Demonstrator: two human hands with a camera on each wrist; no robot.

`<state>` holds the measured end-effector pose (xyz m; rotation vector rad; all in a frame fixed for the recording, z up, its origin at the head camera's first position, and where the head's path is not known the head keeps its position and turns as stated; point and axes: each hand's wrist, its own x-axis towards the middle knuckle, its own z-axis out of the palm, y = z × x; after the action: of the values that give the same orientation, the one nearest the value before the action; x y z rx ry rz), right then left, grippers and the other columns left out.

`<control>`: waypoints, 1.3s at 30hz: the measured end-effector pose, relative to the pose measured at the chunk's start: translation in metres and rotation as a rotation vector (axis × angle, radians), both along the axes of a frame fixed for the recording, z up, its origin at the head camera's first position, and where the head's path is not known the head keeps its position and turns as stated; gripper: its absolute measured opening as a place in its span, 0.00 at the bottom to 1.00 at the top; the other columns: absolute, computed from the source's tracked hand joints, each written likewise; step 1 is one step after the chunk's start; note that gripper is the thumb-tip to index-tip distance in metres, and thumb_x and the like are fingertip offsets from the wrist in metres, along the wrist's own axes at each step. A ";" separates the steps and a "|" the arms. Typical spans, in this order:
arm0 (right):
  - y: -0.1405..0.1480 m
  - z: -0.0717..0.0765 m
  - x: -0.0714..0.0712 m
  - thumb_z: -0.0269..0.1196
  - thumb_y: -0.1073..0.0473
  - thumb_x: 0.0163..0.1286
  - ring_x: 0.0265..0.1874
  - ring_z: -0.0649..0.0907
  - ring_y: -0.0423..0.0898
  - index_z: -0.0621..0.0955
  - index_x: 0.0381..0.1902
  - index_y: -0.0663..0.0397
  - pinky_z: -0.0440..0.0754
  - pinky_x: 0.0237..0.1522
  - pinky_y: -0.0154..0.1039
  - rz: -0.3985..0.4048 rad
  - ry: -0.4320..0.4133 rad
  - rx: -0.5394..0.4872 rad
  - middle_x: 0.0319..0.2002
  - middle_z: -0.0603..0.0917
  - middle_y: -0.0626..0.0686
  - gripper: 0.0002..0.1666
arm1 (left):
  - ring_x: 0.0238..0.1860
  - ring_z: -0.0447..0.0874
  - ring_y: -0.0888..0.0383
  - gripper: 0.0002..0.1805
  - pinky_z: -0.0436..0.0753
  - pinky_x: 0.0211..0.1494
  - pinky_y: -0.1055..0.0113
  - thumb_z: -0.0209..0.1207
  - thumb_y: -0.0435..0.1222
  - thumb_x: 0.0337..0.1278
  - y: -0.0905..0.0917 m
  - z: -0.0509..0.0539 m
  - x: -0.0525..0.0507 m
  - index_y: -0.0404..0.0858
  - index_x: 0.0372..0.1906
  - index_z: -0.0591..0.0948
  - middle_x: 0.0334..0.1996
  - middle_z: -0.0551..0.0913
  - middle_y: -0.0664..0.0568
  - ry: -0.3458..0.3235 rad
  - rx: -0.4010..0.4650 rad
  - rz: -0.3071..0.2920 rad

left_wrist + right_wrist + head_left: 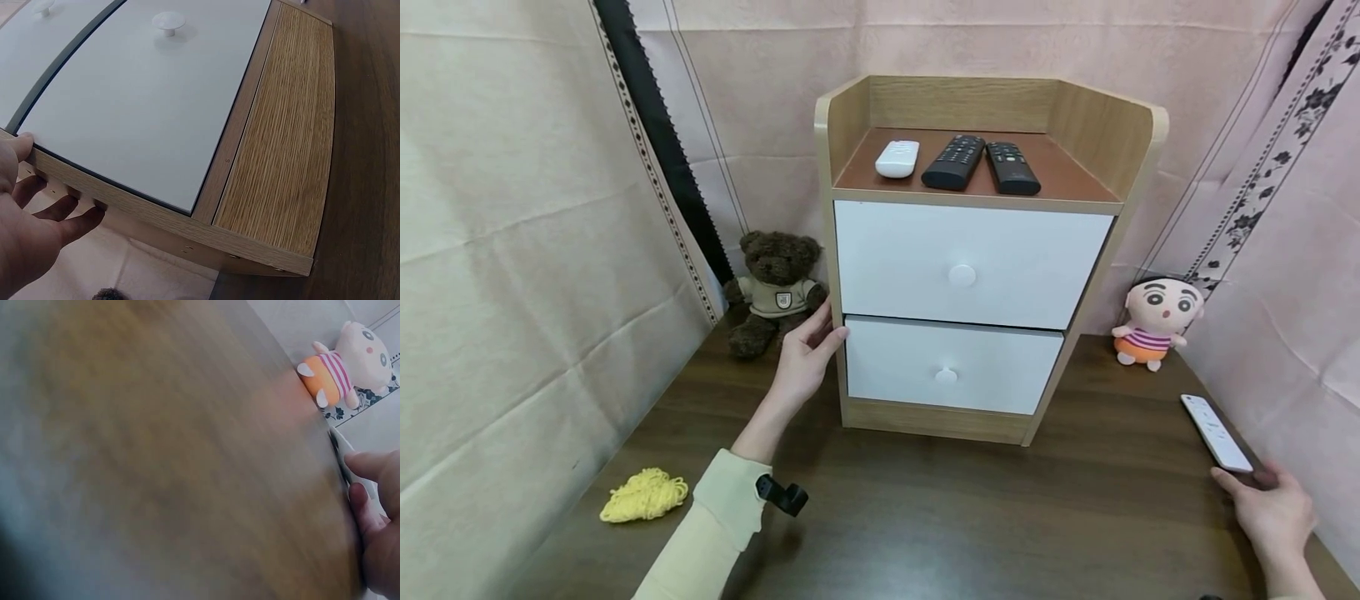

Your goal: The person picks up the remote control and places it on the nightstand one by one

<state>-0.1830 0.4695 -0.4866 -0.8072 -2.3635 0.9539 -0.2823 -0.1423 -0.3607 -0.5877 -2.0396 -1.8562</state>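
My left hand point(805, 358) touches the left side of a wooden cabinet point(936, 417) with two white drawers. In the left wrist view, the thumb lies at the front edge and the fingertips point(87, 220) meet the side panel. Both drawers, the upper one point(895, 258) and the lower one point(895, 358), are closed, each with a round white knob. At the right, my right hand point(1273, 508) pinches the near end of a slim white remote control point(1217, 433), low at the tabletop. The right wrist view shows little of the remote beyond its edge.
On the cabinet top lie a white remote point(897, 158) and two black remotes, one point(955, 162) left of the other point(1012, 169). A brown teddy bear point(778, 292) sits left of the cabinet, a plush doll point(1157, 321) right. Yellow yarn point(645, 496) lies front left. Cloth curtains surround the table.
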 end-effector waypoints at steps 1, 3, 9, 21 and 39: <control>0.000 0.000 -0.001 0.69 0.56 0.65 0.63 0.70 0.73 0.66 0.70 0.76 0.58 0.70 0.60 0.002 0.000 0.000 0.62 0.71 0.77 0.43 | 0.71 0.70 0.47 0.33 0.75 0.67 0.60 0.60 0.33 0.74 0.000 0.000 0.000 0.37 0.78 0.63 0.73 0.70 0.42 -0.001 -0.002 0.003; 0.000 -0.001 -0.003 0.69 0.56 0.66 0.63 0.69 0.74 0.65 0.70 0.77 0.56 0.70 0.61 0.008 -0.008 -0.008 0.63 0.71 0.78 0.44 | 0.71 0.70 0.46 0.33 0.75 0.67 0.59 0.60 0.33 0.75 0.000 0.000 0.000 0.37 0.79 0.63 0.73 0.69 0.42 -0.001 -0.005 0.004; 0.002 -0.002 -0.008 0.68 0.54 0.68 0.66 0.65 0.74 0.63 0.72 0.78 0.53 0.72 0.59 0.011 -0.040 -0.033 0.65 0.69 0.78 0.45 | 0.71 0.70 0.46 0.33 0.75 0.67 0.60 0.59 0.33 0.75 0.000 0.000 0.000 0.36 0.79 0.63 0.73 0.69 0.41 0.002 -0.005 0.010; 0.007 -0.002 -0.018 0.67 0.56 0.68 0.66 0.65 0.74 0.63 0.71 0.78 0.52 0.73 0.59 0.000 -0.056 -0.019 0.65 0.68 0.78 0.44 | 0.71 0.70 0.46 0.33 0.75 0.68 0.58 0.60 0.33 0.74 0.001 0.000 0.000 0.37 0.79 0.63 0.72 0.70 0.41 -0.002 0.005 0.011; 0.006 -0.005 -0.022 0.67 0.56 0.69 0.68 0.62 0.75 0.67 0.70 0.75 0.56 0.72 0.60 -0.022 -0.050 -0.032 0.66 0.67 0.78 0.40 | 0.71 0.70 0.46 0.33 0.75 0.67 0.59 0.60 0.33 0.75 0.000 0.000 0.000 0.37 0.79 0.63 0.73 0.69 0.43 -0.019 0.003 0.008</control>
<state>-0.2048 0.4751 -0.4914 -0.8779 -2.3821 0.9755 -0.2819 -0.1420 -0.3603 -0.5623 -2.0476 -1.8669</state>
